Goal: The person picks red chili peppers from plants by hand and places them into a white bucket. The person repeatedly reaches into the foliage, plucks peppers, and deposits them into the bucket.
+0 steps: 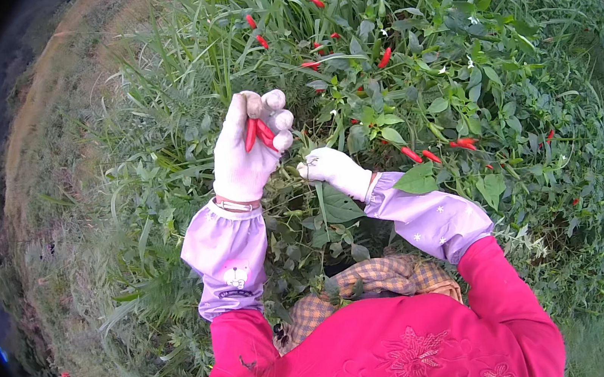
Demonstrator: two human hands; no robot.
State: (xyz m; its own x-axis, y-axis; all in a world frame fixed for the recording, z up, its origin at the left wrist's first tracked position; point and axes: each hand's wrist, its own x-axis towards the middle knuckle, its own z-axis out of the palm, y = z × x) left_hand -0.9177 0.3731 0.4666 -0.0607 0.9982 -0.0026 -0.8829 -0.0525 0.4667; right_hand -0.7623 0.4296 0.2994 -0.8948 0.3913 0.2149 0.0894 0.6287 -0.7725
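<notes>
My left hand (250, 144), in a white knit glove, is turned palm up with its fingers curled over a few red chili peppers (251, 134). To its right and a little lower, my right hand (331, 170), gloved the same way, is bent in among the stems of a chili plant; its fingertips are close together at some thin stems, and whether they grip one cannot be told. Red chilies (411, 154) hang just right of it. More ripe ones, such as a bright chili (385, 57), show among the leaves farther up.
Tall grass blades (202, 36) stand behind the plants. Dense chili foliage (495, 88) with small white flowers spreads to the right. A broad leaf (416, 179) overlaps my right sleeve. A checked cloth (371, 276) lies at my waist, and low weeds (73, 230) cover the ground at left.
</notes>
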